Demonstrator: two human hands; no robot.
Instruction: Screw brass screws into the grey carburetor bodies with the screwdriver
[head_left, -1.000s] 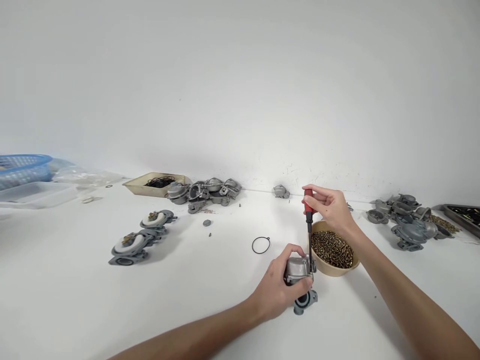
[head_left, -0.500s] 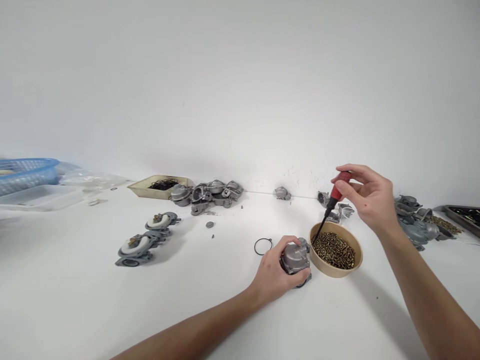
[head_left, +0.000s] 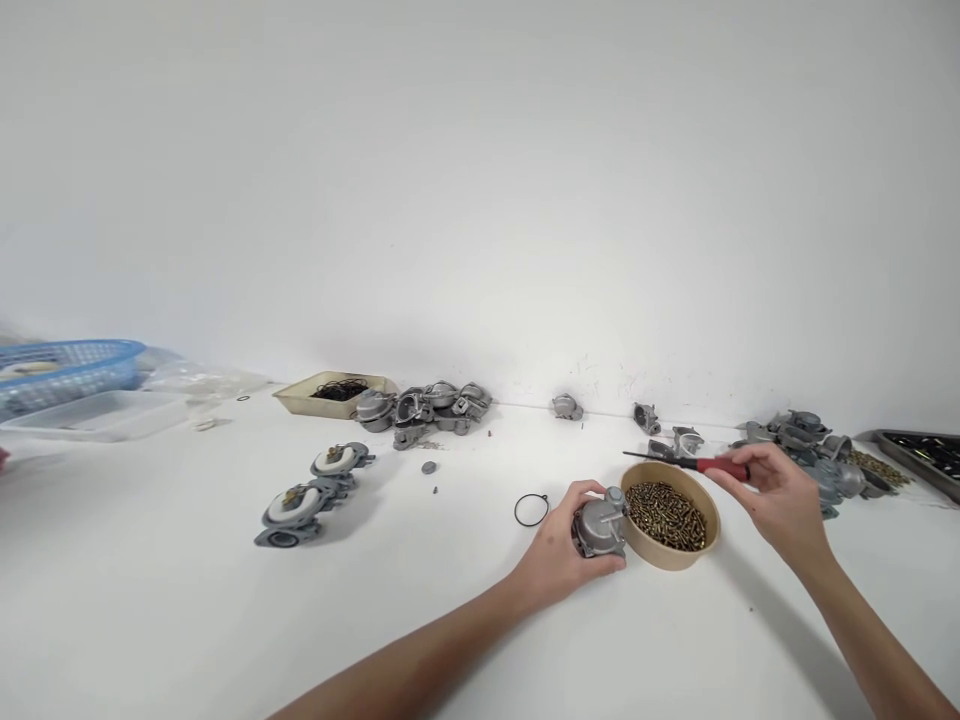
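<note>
My left hand (head_left: pixel 559 550) is closed round a grey metal carburetor (head_left: pixel 602 525), its domed bowl facing up, just left of a round tan tub (head_left: pixel 671 557). Brass-coloured screws (head_left: pixel 667 515) fill much of that tub. In my right hand (head_left: pixel 780 500) is a red-handled screwdriver (head_left: pixel 724 467), held nearly level over the tub's far rim with its dark shaft pointing left. No screw can be made out at its tip. A thin black rubber ring (head_left: pixel 532 510) lies on the table left of the carburetor.
Two open carburetor bodies with white floats (head_left: pixel 295 505) stand at the left. Farther back are a tray of black rings (head_left: pixel 334 395), a pile of grey castings (head_left: pixel 427 408) and a blue basket (head_left: pixel 82 365). More castings (head_left: pixel 814 450) and a dark tray (head_left: pixel 922 455) stand at the right.
The screwdriver has come up out of the screws and swung from steep, tip down, to nearly level. My right hand has dropped lower and moved right. My left hand still grips the carburetor.
</note>
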